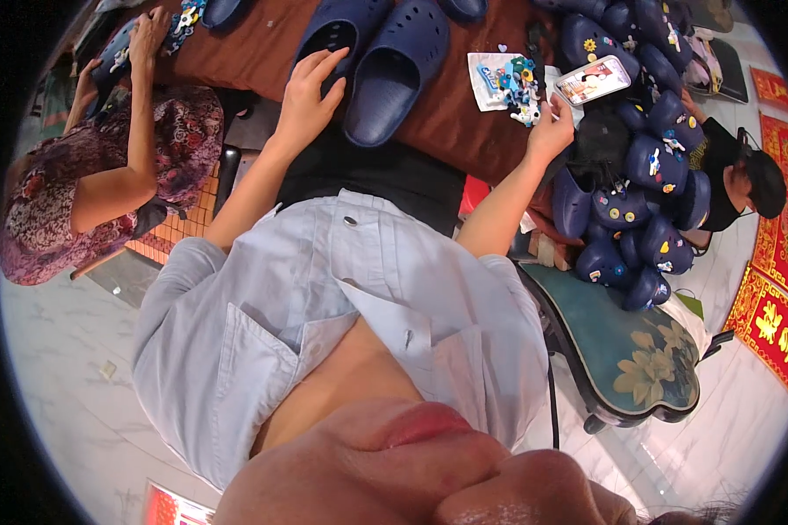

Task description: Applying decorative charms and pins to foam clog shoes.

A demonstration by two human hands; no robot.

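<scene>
Two navy blue clogs lie side by side on the brown cloth-covered table before me. My left hand (pixel 313 94) rests at the left clog (pixel 334 35), over its foot opening, with its fingers stretched and apart. Bare of any ornament, the right clog (pixel 385 83) has its heel toward me. My right hand (pixel 552 133) is at the edge of a pile of small colourful shoe charms (pixel 518 83), which lies on a white plastic bag (pixel 481 66). Its fingers are drawn together in a pinch; whatever they hold is too small to make out.
A phone (pixel 594 80) lies just beyond my right hand. Many charm-decorated navy clogs (pixel 657 164) are heaped at the right, beside a teal flowered chair (pixel 622 332). At left, another person (pixel 114 184) holds a clog (pixel 112 66); a person in a black cap (pixel 744 179) is at far right.
</scene>
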